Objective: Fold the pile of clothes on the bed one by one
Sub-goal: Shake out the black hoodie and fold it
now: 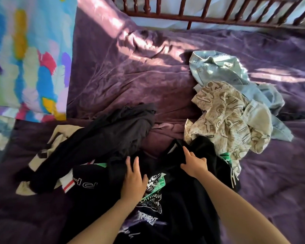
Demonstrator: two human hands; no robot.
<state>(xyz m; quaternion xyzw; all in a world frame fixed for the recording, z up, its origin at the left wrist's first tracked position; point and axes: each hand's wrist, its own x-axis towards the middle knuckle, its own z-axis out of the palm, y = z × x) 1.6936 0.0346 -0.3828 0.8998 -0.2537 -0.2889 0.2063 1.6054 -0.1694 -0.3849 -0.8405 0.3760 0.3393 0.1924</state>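
Observation:
A black T-shirt with green and white print lies spread in front of me on the purple bed. My left hand rests flat on its chest, fingers straight. My right hand presses near the collar, fingers bent over a fold of the black cloth. A dark grey garment lies crumpled to the left over a black and cream piece. To the right a beige patterned garment and a light blue denim one are heaped together.
A purple bedspread covers the bed. A bright multicoloured pillow lies at the far left. A dark wooden railing runs along the far edge. Sunlight patches fall across the cover.

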